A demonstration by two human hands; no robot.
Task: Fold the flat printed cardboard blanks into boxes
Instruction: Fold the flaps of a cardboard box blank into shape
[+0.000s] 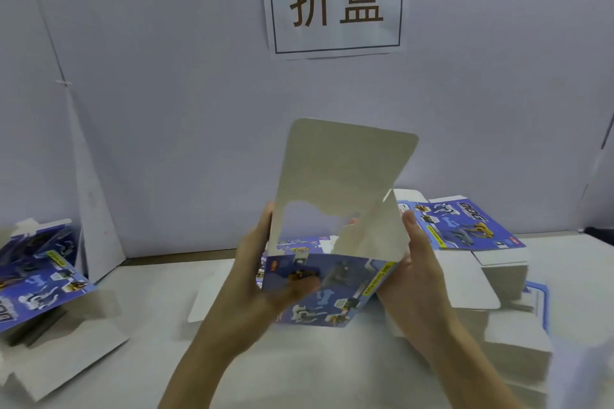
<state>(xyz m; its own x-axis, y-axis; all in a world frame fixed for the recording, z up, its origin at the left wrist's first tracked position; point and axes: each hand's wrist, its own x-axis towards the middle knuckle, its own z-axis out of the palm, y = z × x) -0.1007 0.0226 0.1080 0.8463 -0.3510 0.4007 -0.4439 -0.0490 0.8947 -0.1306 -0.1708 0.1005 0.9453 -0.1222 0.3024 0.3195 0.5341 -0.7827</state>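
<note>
**Box half up, both hands on it**

Thumb of the left hand (262, 279) is pressed on the printed front and the other fingers wrap behind the L edge, so it's clamped on the blue printed cardboard box (332, 295). Thumb of the right hand (418, 262) lies straight up the R side panel. Its palm cups the lower R corner and the rest of its fingers are hidden behind the card, gripping the same box.

Box is held in the air, centre, over the white table (299, 375), slightly tilted. Its tall grey unprinted flap (345, 169) stands up, w/ a cut-out window lower down.

L on table: messy pile of blue printed blanks (40, 279). R: stack of flat blanks (465, 226), top one reads "DOG".

Back wall: white paper sign (335, 0), two brown characters in a frame.
</note>
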